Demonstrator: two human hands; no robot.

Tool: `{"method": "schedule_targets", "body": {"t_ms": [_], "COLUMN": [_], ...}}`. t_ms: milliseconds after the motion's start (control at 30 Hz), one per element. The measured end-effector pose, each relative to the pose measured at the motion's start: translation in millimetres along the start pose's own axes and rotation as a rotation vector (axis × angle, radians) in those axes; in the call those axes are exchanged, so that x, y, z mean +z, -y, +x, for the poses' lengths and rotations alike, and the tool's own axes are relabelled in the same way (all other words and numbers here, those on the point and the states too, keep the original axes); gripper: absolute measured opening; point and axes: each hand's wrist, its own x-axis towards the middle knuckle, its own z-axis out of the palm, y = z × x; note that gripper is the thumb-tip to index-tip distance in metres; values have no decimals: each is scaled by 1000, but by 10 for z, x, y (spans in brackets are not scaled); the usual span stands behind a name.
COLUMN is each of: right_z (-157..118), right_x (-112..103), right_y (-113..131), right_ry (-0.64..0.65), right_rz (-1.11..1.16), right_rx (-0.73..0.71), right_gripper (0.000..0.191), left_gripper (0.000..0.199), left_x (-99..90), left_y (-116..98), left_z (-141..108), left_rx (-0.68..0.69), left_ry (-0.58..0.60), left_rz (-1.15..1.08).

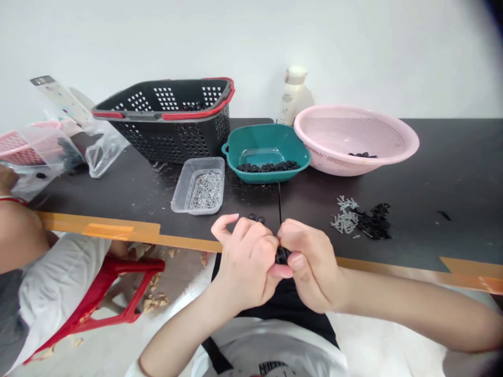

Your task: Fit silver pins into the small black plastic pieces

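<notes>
Left hand (245, 262) and right hand (312, 264) close together, narrow fingertip pinch on black rubber ring (282, 255), mostly hidden by fingers, just past orange-taped table edge (188, 242). Risk: sweaty fingers, ring slips, drops to floor. Careless sweep could scatter loose screws (345, 214) into black ring pile (373, 221).

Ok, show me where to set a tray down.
Bare black tabletop lies right of the pink colander, behind the loose screws and black rings. A smaller patch sits left of the clear tray. Crowded: the back row, basket to teal bowl.
</notes>
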Motion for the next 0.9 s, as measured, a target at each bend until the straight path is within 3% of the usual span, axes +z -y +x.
{"method": "schedule_targets", "body": {"t_ms": [67,133,267,367,533,667,900], "right_z": [5,14,43,51,19,-5,-20], "right_x": [-45,-101,-218,-255,-179,-85,-52], "right_y": [-1,6,23,19,59,118,123], "right_ry": [38,104,235,306,197,49,71], "right_rz": [20,137,572,899,1122,1246,1356], "right_rx": [6,115,599,792,915,974,1007], "right_gripper": [29,33,35,37,39,35,33], "left_gripper": [51,49,43,40,37,24,11], "left_x": [-34,-64,-113,-132,-119,-112,-214], "left_y": [-2,2,25,40,36,18,-6], "left_z": [10,14,13,8,-12,-19,17], "left_rx": [-4,-15,10,46,69,22,-28], "left_ry": [26,38,29,20,1,-43,-25], "left_rz": [-7,-24,-4,52,53,-107,-235]}}
